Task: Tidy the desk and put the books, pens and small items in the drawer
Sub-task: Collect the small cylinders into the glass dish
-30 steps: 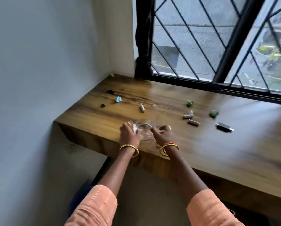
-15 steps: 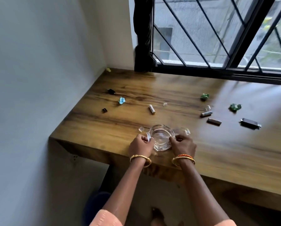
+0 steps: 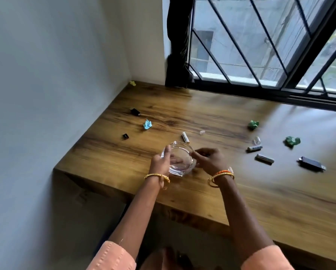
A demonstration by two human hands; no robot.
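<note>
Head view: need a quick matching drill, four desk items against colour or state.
Items:
1. glass dish
2. crumpled wrapper
3. paper ball
4. flat stick

Descriptions:
A. green
B. dark, right of the batteries
C. light blue
D. clear, between both hands

Pairs: 1-D, 2-C, 3-A, 4-B

Glass dish (image 3: 179, 160) near front edge of desk (image 3: 260, 191), between left hand (image 3: 160, 162) and right hand (image 3: 210, 159). Battery (image 3: 185, 137) just behind dish. Paper scrap (image 3: 147, 124) and two small caps (image 3: 125, 136) further left, toward wall. Two batteries (image 3: 254, 148), two crumpled wads (image 3: 292, 141), flat stick (image 3: 311, 163) well right. Window (image 3: 260, 45) behind desk.
</note>
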